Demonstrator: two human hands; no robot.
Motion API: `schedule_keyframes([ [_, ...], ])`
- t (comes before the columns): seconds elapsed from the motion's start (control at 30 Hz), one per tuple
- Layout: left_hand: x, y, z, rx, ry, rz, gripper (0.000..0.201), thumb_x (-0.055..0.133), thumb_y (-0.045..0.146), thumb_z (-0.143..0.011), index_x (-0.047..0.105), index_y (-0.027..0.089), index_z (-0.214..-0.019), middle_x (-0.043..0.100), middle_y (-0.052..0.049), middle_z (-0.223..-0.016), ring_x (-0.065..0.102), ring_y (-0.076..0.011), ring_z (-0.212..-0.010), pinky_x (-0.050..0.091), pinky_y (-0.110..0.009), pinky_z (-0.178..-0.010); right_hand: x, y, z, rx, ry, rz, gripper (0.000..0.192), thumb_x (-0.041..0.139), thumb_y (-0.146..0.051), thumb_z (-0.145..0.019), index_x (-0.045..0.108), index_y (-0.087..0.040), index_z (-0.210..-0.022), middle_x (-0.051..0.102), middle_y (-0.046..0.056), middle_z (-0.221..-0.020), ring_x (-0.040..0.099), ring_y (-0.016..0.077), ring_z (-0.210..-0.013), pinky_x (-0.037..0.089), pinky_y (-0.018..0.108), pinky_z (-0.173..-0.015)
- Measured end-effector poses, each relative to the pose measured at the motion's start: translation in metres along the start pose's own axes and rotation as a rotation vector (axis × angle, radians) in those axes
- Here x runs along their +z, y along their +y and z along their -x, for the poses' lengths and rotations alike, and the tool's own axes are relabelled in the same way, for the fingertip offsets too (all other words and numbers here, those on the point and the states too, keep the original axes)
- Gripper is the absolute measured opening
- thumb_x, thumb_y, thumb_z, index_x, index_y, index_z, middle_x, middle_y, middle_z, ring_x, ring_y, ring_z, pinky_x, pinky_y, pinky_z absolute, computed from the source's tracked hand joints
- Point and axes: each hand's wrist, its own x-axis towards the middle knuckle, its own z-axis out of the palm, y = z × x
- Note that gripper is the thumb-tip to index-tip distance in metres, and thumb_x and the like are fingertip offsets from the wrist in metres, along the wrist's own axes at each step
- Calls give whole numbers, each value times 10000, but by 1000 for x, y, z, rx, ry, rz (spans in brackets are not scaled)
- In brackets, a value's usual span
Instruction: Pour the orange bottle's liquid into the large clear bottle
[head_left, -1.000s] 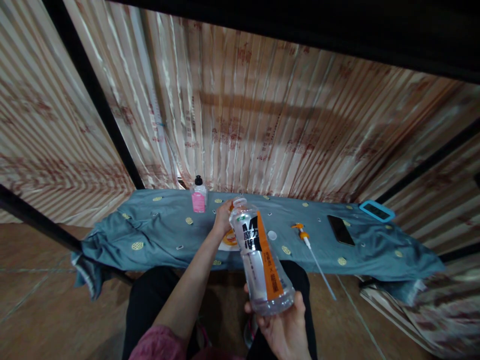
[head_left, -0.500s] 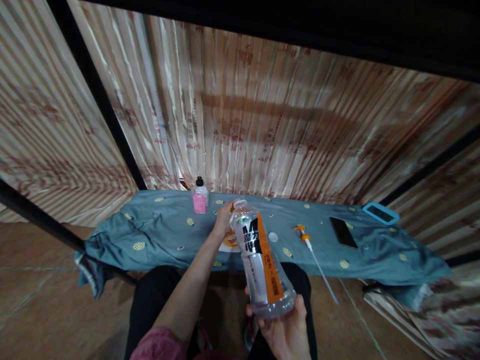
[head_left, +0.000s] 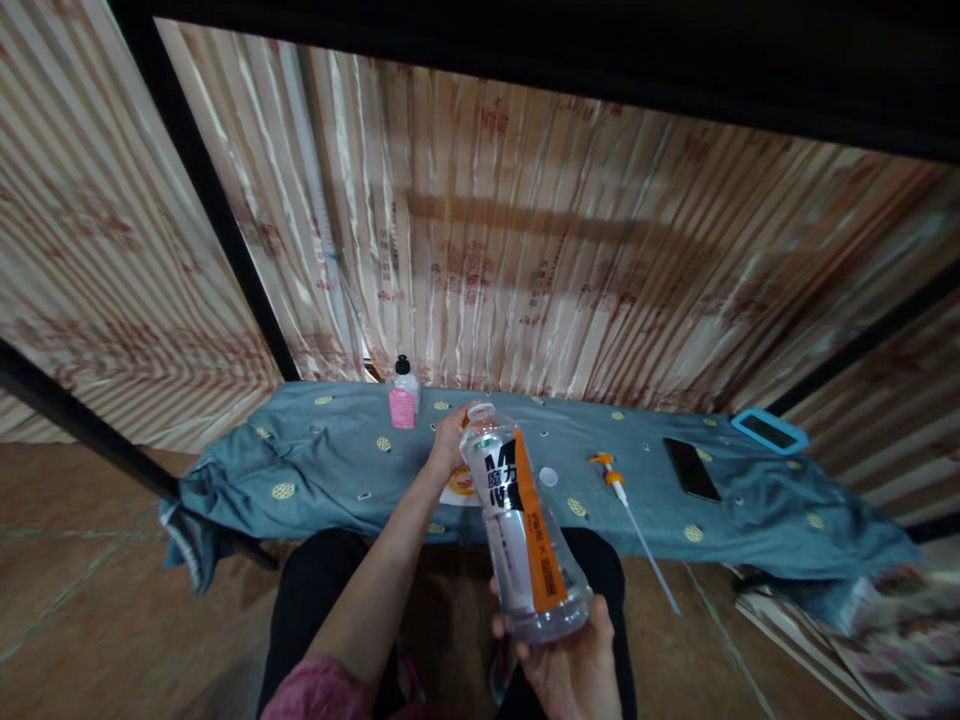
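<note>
My right hand (head_left: 564,658) grips the base of a clear plastic bottle (head_left: 521,525) with a black and orange label, tilted with its open neck pointing away from me. My left hand (head_left: 450,440) reaches forward behind the bottle's neck and rests on a white and orange object (head_left: 458,484) lying on the blue cloth; what the fingers hold there is hidden by the bottle. A small white cap (head_left: 548,476) lies on the cloth just right of the bottle.
A low bench under a blue cloth (head_left: 330,465) carries a small pink bottle with a black cap (head_left: 403,396), an orange pump head with a long tube (head_left: 626,505), a black phone (head_left: 691,468) and a blue-cased device (head_left: 769,430). A striped curtain hangs behind.
The view has drifted slightly, so the bench sits a little further right in the picture. Both hands and the bottle keep their positions.
</note>
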Motion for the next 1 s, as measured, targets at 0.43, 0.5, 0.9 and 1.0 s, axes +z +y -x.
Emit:
schedule_keyframes([
  [0.43, -3, 8, 3, -25, 8, 1, 203, 789, 199, -735, 804, 176, -936, 854, -81, -969, 787, -281, -942, 632, -377, -908, 3, 2, 2, -20, 11, 11, 557, 958, -668, -625, 892, -207, -931, 890, 170, -951, 856, 255, -703, 621, 188, -560],
  [0.5, -5, 9, 4, -6, -4, -13, 202, 784, 195, -742, 807, 178, -942, 855, -84, -980, 787, -286, -948, 632, -380, -913, 3, 2, 2, -20, 13, 7, 551, 961, -663, -623, 895, -214, -936, 890, 171, -957, 856, 259, -703, 625, 193, -561],
  [0.9, -3, 12, 3, -24, -10, -38, 198, 753, 225, -756, 811, 173, -938, 855, -75, -977, 777, -259, -937, 623, -351, -907, 3, 3, 3, -11, 21, 3, 546, 973, -661, -598, 901, -238, -936, 891, 166, -955, 858, 271, -713, 630, 199, -567],
  [1.0, -4, 12, 4, -24, -13, -63, 190, 736, 221, -758, 805, 165, -926, 850, -83, -977, 772, -263, -939, 617, -366, -918, 3, 3, 3, -15, 15, 6, 543, 969, -659, -607, 901, -246, -952, 891, 161, -960, 857, 265, -712, 628, 195, -564],
])
